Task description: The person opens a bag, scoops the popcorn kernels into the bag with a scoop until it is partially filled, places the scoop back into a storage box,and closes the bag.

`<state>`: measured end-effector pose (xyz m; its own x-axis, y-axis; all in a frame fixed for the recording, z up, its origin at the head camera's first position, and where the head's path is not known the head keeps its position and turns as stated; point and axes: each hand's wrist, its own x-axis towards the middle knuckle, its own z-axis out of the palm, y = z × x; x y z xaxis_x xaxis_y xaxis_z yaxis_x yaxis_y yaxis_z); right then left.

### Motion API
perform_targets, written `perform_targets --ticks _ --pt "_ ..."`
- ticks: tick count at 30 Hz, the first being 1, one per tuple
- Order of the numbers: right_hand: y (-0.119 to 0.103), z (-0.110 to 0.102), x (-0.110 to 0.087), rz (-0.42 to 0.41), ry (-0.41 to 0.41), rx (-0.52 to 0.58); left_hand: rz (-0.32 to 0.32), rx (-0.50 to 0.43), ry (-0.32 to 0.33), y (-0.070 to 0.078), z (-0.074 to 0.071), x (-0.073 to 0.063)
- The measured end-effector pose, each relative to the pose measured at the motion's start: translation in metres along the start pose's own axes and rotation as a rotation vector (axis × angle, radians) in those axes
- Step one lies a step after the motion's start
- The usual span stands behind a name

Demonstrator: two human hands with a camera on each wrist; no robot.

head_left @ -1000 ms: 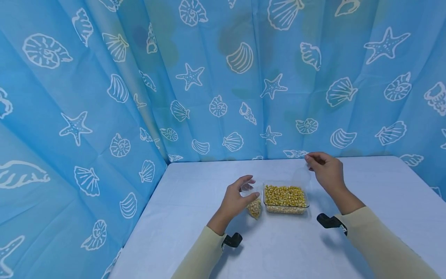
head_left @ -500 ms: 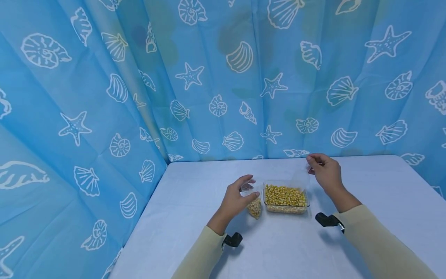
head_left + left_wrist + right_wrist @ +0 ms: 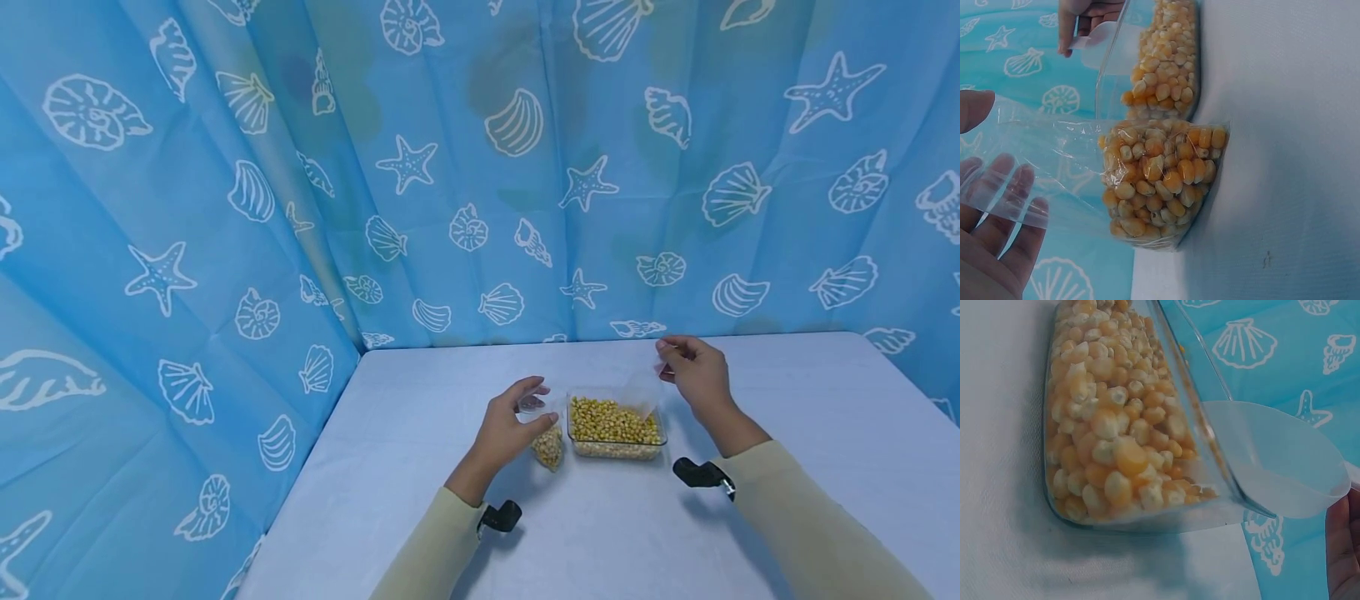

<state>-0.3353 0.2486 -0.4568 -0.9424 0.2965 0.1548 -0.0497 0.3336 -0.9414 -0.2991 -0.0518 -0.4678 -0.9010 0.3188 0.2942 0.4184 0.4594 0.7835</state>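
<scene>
A clear plastic bag (image 3: pixel 1075 156), its lower part filled with corn kernels (image 3: pixel 1154 187), stands on the table. My left hand (image 3: pixel 506 429) curves round its upper part, thumb and fingers spread apart at the mouth; several fingers show through the film in the left wrist view. Just right of the bag sits a glass container (image 3: pixel 617 442) full of yellow corn kernels (image 3: pixel 607 417). My right hand (image 3: pixel 699 373) pinches the handle of a translucent scoop (image 3: pixel 1279 456) beyond the container's back right corner. The scoop's bowl slants down over the rim, its front end among the kernels.
A white cloth covers the table (image 3: pixel 420 392). Behind it and to the left hangs a blue curtain (image 3: pixel 465 167) with white shell and starfish prints. Black wrist camera mounts (image 3: pixel 501 517) stick out from both sleeves.
My right hand has come slightly down and toward me, and the scoop has dipped from above the container's back edge into the corn. My left hand and the bag have stayed put.
</scene>
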Motion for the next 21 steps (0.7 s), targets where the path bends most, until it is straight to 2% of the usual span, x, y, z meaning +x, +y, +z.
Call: perform_targets --ticks 21 --pt "0.018 0.004 -0.003 0.139 -0.054 0.04 0.016 0.01 -0.004 -0.004 0.001 0.0"
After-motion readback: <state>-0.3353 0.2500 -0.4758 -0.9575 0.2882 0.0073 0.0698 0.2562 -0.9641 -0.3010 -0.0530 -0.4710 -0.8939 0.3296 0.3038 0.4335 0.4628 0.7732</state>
